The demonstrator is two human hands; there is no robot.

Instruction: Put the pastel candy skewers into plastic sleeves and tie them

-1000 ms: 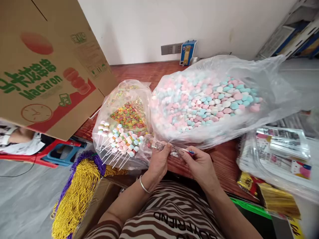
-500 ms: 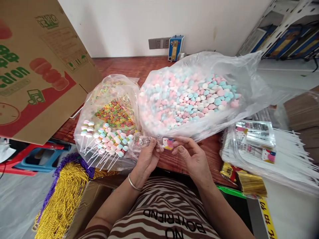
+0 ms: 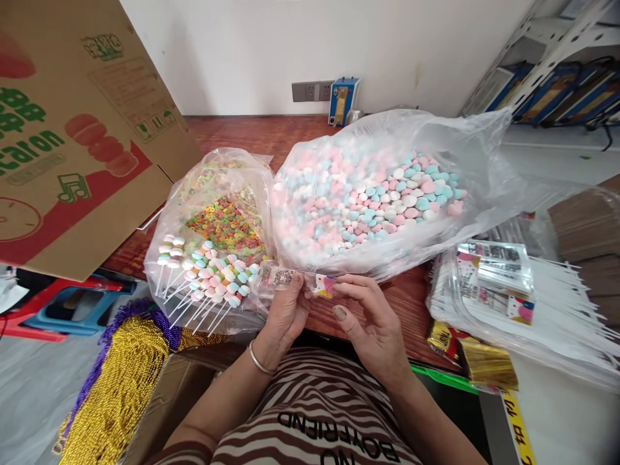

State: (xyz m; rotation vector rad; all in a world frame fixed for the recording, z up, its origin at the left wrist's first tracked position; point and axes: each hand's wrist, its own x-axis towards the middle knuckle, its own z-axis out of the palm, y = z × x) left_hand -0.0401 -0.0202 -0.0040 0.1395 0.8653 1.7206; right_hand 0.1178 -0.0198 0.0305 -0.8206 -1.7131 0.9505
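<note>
A small clear printed wrapper point(image 3: 310, 282) with a cartoon picture is pinched between both my hands above the table's near edge. My left hand point(image 3: 285, 309), with a silver bangle at the wrist, grips its left end. My right hand point(image 3: 371, 316) holds its right end with thumb and fingers curled. Just left of my hands lie several sticks threaded with pastel candies point(image 3: 213, 274) on a clear bag of colourful ring candies point(image 3: 227, 223). Behind my hands a big clear bag point(image 3: 484, 161) holds many pink, blue and white candies point(image 3: 387, 194).
A brown Macaron carton point(image 3: 82, 142) leans at the left. Bundled gold and purple ties point(image 3: 121, 381) hang at lower left. At the right lie stacked printed wrappers point(image 3: 494, 278), white sticks point(image 3: 571, 303) and gold twist ties point(image 3: 484, 361). The red wooden table point(image 3: 252, 132) reaches the wall.
The view has swung right. My hands have turned the wrapper level, so its cartoon end now shows, and my right thumb has moved up onto it.
</note>
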